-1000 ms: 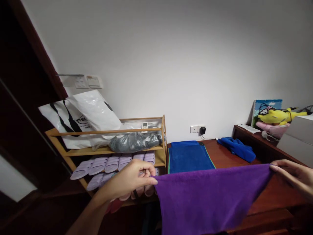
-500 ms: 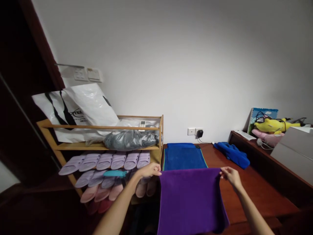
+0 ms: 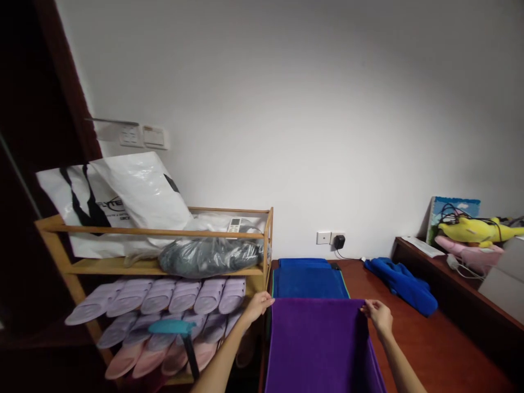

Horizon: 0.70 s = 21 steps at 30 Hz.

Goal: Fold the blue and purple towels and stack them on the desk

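Observation:
A purple cloth [image 3: 319, 344] is stretched between my two hands, its top edge nearly level and the rest hanging down past the bottom of the view. My left hand [image 3: 258, 307] pinches its upper left corner. The upper right corner is pinched by my right hand [image 3: 377, 315]. Just beyond the cloth's top edge lies a flat blue cloth [image 3: 309, 281] with a green border, on the reddish-brown desk [image 3: 413, 338]. The purple cloth hides the near part of the blue one.
At left stands a wooden rack [image 3: 82, 267] with rows of slippers [image 3: 159, 296], white bags [image 3: 139, 191] and a remote control [image 3: 234, 225]. A crumpled blue cloth [image 3: 403, 284] lies on the desk at right, near a raised ledge with a yellow plush toy [image 3: 470, 230]. A black plug [image 3: 339, 242] sits in the wall socket.
The view has tilted up and come closer. My hands, still pinching the purple cloth's corners, appear slightly lower in view and closer together.

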Available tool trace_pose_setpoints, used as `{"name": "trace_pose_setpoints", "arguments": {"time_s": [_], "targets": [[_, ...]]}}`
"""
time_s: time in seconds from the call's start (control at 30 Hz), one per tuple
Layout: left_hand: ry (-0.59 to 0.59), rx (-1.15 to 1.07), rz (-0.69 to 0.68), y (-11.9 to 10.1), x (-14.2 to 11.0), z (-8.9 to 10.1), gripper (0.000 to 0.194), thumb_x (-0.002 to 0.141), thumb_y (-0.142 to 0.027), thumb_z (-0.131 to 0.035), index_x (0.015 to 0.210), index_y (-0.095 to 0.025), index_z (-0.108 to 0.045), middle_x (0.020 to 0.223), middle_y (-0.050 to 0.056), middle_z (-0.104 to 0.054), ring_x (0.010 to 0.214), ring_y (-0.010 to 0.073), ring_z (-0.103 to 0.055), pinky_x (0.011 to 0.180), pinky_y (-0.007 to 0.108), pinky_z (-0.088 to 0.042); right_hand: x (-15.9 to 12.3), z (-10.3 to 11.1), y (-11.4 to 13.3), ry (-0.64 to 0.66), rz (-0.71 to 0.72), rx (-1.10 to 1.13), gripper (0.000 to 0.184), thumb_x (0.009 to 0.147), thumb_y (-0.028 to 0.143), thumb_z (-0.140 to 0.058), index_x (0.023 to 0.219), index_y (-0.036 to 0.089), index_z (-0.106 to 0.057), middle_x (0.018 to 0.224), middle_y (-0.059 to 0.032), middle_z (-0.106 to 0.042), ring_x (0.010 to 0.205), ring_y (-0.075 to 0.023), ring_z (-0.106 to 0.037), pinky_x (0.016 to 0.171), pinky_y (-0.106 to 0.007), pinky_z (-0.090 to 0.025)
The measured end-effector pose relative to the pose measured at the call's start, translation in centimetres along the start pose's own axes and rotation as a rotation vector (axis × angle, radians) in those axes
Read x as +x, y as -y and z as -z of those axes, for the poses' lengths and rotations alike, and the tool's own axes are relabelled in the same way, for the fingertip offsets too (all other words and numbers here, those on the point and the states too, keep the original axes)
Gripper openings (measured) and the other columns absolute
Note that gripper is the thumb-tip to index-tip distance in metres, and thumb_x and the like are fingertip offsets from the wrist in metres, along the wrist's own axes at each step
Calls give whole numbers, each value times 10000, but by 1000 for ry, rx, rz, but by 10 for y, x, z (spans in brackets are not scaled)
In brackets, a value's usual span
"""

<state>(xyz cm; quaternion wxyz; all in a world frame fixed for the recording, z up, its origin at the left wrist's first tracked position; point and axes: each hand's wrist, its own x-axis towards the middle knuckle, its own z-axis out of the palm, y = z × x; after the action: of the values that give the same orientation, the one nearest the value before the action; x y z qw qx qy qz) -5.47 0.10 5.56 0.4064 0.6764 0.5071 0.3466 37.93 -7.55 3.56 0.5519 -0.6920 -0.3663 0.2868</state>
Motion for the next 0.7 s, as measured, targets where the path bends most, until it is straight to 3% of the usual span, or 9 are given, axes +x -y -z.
{"name": "trace_pose_setpoints", "arguments": {"time_s": [0.13,0.23,0.33,0.43,0.53,0.63,0.7], "targets": [[-175,126,27,2,13,-22,397,758,-590,-481,675,-207,-545,496,-44,-499,506,153,-522,531,269,-409,15,-22,-6,14,35,-103,528,587,668,-464,772,191,-597,727,-135,-720,762,-287,-697,689,-376,-564],[-288,243,-6,-3,7,-65,354,875,-367,-313,988,-200,-605,902,77,-662,934,233,-604,838,390,-440,4,-60,-13,55,105,-178,642,626,642,-470,1029,159,-599,1043,-157,-694,1009,-294,-638,881,-409,-507],[-220,339,-107,-7,-4,-113,426,844,-262,-370,1243,-252,-519,1340,53,-519,1278,219,-402,1073,415,-266,-26,-110,-21,262,271,-285,671,713,605,-480,1261,219,-507,1315,-69,-554,1225,-224,-494,1041,-367,-380],[-69,586,-169,4,-9,-137,503,871,-330,-375,1372,-278,-388,1489,19,-335,1376,212,-250,1126,448,-185,-49,-140,-32,482,473,-594,638,834,600,-344,1375,264,-383,1448,-23,-390,1357,-191,-301,1115,-411,-254],[-42,802,-126,27,-9,-127,527,905,-427,-313,1410,-277,-314,1514,27,-258,1391,226,-208,1120,498,-195,-44,-131,-50,398,470,-870,639,866,612,-235,1401,276,-327,1502,-20,-278,1395,-195,-194,1130,-465,-186],[-107,886,-73,45,-8,-105,537,916,-462,-278,1425,-291,-259,1525,18,-207,1393,224,-200,1110,498,-227,-22,-96,-70,229,361,-996,679,862,626,-203,1425,251,-266,1522,-45,-229,1404,-203,-161,1122,-480,-193],[-131,920,-53,44,-8,-95,545,920,-474,-266,1427,-277,-249,1523,38,-212,1387,224,-219,1110,503,-227,-12,-76,-76,200,303,-1028,694,865,619,-187,1434,225,-234,1520,-56,-236,1403,-199,-165,1117,-485,-207]]}}
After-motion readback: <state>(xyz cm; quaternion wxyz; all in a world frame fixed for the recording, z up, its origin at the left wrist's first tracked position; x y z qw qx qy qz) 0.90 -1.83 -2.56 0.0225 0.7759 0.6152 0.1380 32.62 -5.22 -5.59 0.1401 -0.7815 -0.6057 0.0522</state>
